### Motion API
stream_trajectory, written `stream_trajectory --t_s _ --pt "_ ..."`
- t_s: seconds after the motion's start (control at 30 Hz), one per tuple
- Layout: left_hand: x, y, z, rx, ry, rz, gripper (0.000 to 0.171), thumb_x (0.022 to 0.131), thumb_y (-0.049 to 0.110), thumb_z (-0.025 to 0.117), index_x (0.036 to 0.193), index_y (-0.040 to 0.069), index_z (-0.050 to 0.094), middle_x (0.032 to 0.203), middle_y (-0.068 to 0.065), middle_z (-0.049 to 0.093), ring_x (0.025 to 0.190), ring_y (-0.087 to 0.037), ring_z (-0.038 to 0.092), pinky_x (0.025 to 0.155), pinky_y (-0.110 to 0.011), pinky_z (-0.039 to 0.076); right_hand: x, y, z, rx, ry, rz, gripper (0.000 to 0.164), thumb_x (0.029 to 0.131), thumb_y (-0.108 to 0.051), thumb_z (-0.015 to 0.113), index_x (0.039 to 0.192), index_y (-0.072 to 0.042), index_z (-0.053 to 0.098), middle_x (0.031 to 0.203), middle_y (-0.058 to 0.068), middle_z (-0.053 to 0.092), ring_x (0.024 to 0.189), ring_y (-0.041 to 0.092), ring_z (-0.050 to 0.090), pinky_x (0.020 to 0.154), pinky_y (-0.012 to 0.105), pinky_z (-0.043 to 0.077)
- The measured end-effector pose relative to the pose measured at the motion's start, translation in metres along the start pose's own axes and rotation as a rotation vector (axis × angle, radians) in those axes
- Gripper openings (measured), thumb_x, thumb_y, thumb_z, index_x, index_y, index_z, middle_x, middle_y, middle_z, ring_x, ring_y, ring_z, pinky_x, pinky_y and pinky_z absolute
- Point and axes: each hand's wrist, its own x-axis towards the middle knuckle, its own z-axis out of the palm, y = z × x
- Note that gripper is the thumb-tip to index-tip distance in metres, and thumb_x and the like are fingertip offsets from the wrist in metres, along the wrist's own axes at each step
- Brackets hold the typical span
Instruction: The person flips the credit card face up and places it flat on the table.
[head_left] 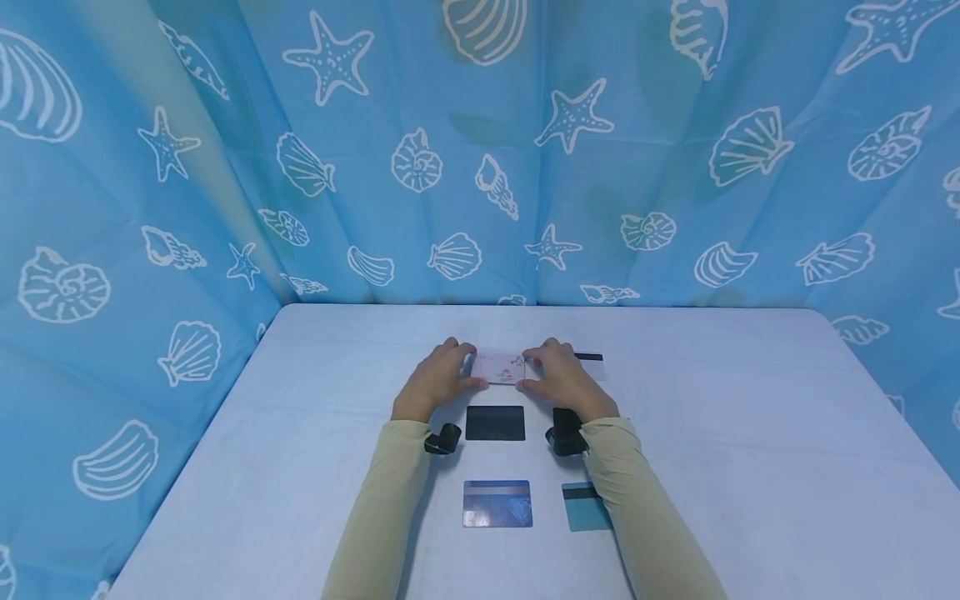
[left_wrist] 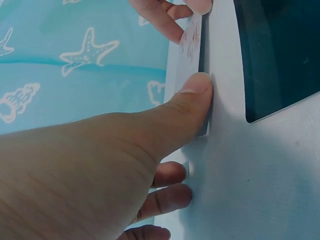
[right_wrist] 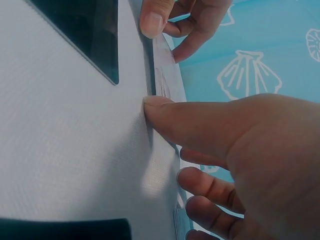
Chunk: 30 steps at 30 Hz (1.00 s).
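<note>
A pale pink card point(head_left: 498, 367) with reddish print lies flat between the two hands, close over the table. At its left end my left hand point(head_left: 437, 380) pinches it, thumb on the near edge and fingers at the far edge. The right end is gripped the same way by my right hand point(head_left: 562, 380). In the left wrist view the thumb point(left_wrist: 197, 90) presses along the card's near side. The right wrist view shows the other thumb point(right_wrist: 160, 107) at that same edge. A black card point(head_left: 495, 423) lies just nearer than the pink one.
Nearer on the white table point(head_left: 750, 467) lie a blue card point(head_left: 497, 504) and a teal card point(head_left: 587, 510) with a dark stripe, the latter partly under the right sleeve. Another black-striped card point(head_left: 592, 367) sits partly behind the right hand. A blue shell-patterned curtain point(head_left: 480, 208) borders the table.
</note>
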Motion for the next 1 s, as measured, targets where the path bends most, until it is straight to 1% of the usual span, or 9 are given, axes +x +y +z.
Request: stream_trajectory --t_s 0.23,0.5,0.67,0.87,1.0 --pt "-0.0004 -0.0008 0.0018 0.016 -0.012 -0.012 0.063 0.094 0.036 0.076 0.147 0.009 0.056 0.128 -0.012 0.061 0.113 -0.025 0.06 0.11 -0.043 0.05 -0.0006 -0.0003 0.0006 -0.008 -0.009 -0.003 0.061 0.092 -0.029 0.08 0.146 -0.011 0.059 0.122 0.015 0.058 0.11 0.028 0.05 0.095 0.045 0.051" --pt "-0.0012 0.001 0.001 0.02 -0.008 -0.007 0.063 0.094 0.036 0.076 0.147 0.009 0.056 0.131 -0.013 0.061 0.115 -0.025 0.059 0.112 -0.043 0.048 -0.0017 -0.0007 -0.0005 -0.016 -0.005 -0.003 0.062 0.091 -0.029 0.08 0.146 -0.011 0.059 0.123 0.015 0.058 0.111 0.028 0.05 0.095 0.046 0.051" --pt "-0.0017 0.0019 0.0014 0.02 -0.011 -0.016 0.062 0.094 0.036 0.076 0.147 0.01 0.057 0.131 -0.013 0.06 0.116 -0.025 0.059 0.112 -0.043 0.048 -0.002 0.0 -0.001 -0.012 -0.011 -0.006 0.062 0.091 -0.029 0.08 0.146 -0.011 0.059 0.122 0.015 0.058 0.109 0.028 0.05 0.093 0.045 0.051" --pt "-0.0039 0.0041 0.0001 0.009 -0.015 -0.029 0.062 0.093 0.036 0.078 0.146 0.011 0.058 0.131 -0.013 0.06 0.114 -0.025 0.058 0.112 -0.044 0.048 -0.0014 0.0005 -0.0012 -0.023 -0.011 -0.017 0.06 0.091 -0.029 0.081 0.145 -0.01 0.061 0.121 0.015 0.059 0.11 0.029 0.05 0.096 0.047 0.051" --pt "-0.0042 0.005 -0.0003 0.005 -0.016 -0.03 0.062 0.093 0.036 0.078 0.146 0.011 0.058 0.131 -0.013 0.06 0.115 -0.025 0.057 0.113 -0.044 0.048 -0.0019 0.0001 -0.0018 -0.017 -0.012 -0.006 0.06 0.091 -0.029 0.08 0.145 -0.011 0.06 0.124 0.016 0.059 0.112 0.029 0.05 0.098 0.049 0.051"
